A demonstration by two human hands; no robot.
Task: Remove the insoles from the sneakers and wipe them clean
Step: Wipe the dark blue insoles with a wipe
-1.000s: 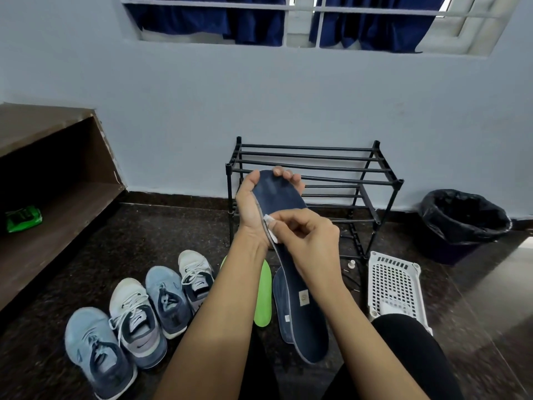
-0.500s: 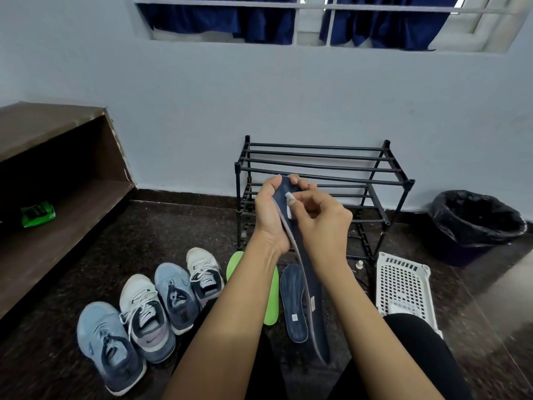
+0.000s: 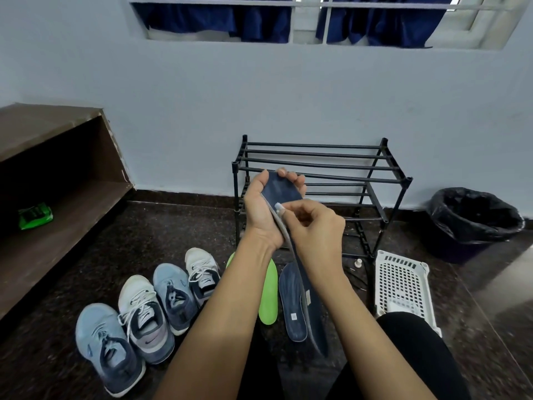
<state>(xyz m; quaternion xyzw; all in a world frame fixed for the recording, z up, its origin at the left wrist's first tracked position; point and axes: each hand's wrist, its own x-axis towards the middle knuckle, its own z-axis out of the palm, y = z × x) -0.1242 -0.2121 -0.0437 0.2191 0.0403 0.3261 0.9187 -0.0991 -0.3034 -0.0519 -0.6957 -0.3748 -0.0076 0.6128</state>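
Lying by sneakers (image 3: pixel 144 319), green insole (image 3: pixel 268 301) partly behind forearm (image 3: pixel 225 307), navy insole (image 3: pixel 291 310), rack (image 3: pixel 317 163) beyond

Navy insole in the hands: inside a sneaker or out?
Out. The left hand grips the navy insole by its upper end in the air; the right hand pinches a white wipe against it.

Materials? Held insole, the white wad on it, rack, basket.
Insole: navy fabric-looking top over pale grey edge, curving along its length, so probably foam. Wad: white, crumpled; tissue or cloth, too small to tell. Rack: thin black matte tubes, likely painted metal. Basket: white moulded plastic, gridded holes.
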